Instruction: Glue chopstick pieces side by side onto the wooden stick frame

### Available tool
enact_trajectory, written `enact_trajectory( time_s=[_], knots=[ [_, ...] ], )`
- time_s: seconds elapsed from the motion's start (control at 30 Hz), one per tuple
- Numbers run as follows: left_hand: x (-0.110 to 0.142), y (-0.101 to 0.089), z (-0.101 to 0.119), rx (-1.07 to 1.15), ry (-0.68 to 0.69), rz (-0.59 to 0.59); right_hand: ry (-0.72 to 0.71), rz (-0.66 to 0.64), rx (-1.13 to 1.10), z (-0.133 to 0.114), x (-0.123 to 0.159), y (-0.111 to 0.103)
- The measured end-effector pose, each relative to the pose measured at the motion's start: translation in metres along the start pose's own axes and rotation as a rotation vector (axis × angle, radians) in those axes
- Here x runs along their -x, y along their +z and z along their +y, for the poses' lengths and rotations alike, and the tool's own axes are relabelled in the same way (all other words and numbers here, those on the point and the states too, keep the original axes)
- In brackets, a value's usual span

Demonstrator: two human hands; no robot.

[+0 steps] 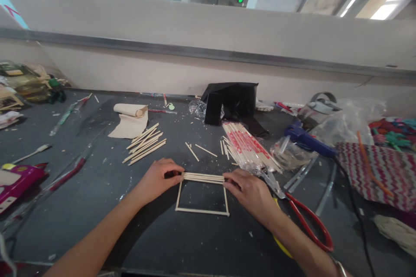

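A rectangular frame of thin wooden sticks (203, 212) lies on the dark table in front of me. Several wooden sticks (203, 177) are laid side by side across its far end. My left hand (160, 179) pinches the left ends of these sticks between thumb and fingers. At their right ends, my right hand (248, 190) pinches in the same way. Beyond my left hand rests a loose pile of wooden sticks (144, 145). A few short stick pieces (192, 151) are scattered past the frame.
Right of my right hand lie red-handled pliers (310, 220), a blue glue gun (308, 140) with a black cord, and a plastic pack of sticks (248, 147). A magenta glue gun (22, 184) is at the left. Behind are a cloth roll (130, 117) and a black bag (230, 101).
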State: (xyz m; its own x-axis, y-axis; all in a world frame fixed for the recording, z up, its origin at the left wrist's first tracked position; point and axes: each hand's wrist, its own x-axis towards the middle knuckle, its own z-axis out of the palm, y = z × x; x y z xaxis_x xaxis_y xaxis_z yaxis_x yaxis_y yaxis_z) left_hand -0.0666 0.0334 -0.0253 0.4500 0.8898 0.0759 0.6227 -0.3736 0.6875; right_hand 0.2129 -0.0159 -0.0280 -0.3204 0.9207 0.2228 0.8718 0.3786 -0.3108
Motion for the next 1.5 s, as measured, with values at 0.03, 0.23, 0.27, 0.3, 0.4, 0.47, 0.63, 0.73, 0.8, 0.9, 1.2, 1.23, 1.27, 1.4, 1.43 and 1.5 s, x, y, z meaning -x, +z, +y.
enact_trajectory(
  time_s=[0.03,0.23,0.27,0.3,0.4,0.47,0.63,0.73,0.8,0.9,1.2,1.23,1.27,1.4,1.43,1.5],
  knots=[
    [0.0001,0.0006,-0.0006,-0.002,-0.003,0.001,-0.005,0.002,-0.001,0.0,-0.0001,0.0001],
    [0.0008,0.0026,-0.0028,-0.012,-0.003,0.005,0.017,-0.013,-0.011,-0.0003,-0.0005,0.0011],
    [0.0009,0.0027,-0.0029,-0.012,-0.005,0.007,0.02,-0.013,-0.016,-0.0003,-0.0005,0.0013],
    [0.0009,0.0028,-0.003,-0.011,-0.005,0.007,0.021,-0.015,-0.022,-0.0003,-0.0005,0.0015],
    [0.0004,0.0028,-0.0027,-0.005,-0.003,0.003,0.018,-0.017,-0.036,-0.0008,-0.001,0.0014],
    [-0.0001,0.0024,-0.002,0.001,-0.002,0.004,0.016,-0.012,-0.046,-0.0009,-0.0015,0.0014],
    [-0.0007,-0.0012,-0.0007,0.027,-0.018,-0.026,0.014,0.002,-0.078,0.0022,-0.0016,0.0022],
    [0.0006,-0.0035,-0.0032,0.058,-0.086,-0.017,0.042,0.029,-0.098,0.0056,-0.0004,0.002],
    [0.0015,-0.0044,-0.0058,0.078,-0.117,0.002,0.077,0.047,-0.111,0.0068,0.0007,0.0011],
    [0.0022,-0.0051,-0.0082,0.099,-0.089,0.0,0.094,0.045,-0.131,0.0066,0.0024,-0.0008],
    [0.0015,-0.0041,-0.0079,0.138,-0.055,-0.025,0.06,0.052,-0.115,0.0069,0.0047,-0.0008],
    [0.0015,-0.004,-0.0081,0.138,-0.054,-0.026,0.054,0.05,-0.112,0.0071,0.0047,-0.0005],
    [0.0016,-0.004,-0.0081,0.138,-0.055,-0.027,0.051,0.047,-0.11,0.0071,0.0048,-0.0003],
    [0.0014,-0.0044,-0.0077,0.134,-0.06,-0.036,0.055,0.024,-0.097,0.0064,0.005,0.0008],
    [0.0013,-0.0044,-0.0076,0.133,-0.061,-0.037,0.055,0.021,-0.095,0.0063,0.005,0.0011],
    [0.0011,-0.0044,-0.0075,0.135,-0.063,-0.036,0.055,0.02,-0.094,0.006,0.0049,0.0017]
  ],
)
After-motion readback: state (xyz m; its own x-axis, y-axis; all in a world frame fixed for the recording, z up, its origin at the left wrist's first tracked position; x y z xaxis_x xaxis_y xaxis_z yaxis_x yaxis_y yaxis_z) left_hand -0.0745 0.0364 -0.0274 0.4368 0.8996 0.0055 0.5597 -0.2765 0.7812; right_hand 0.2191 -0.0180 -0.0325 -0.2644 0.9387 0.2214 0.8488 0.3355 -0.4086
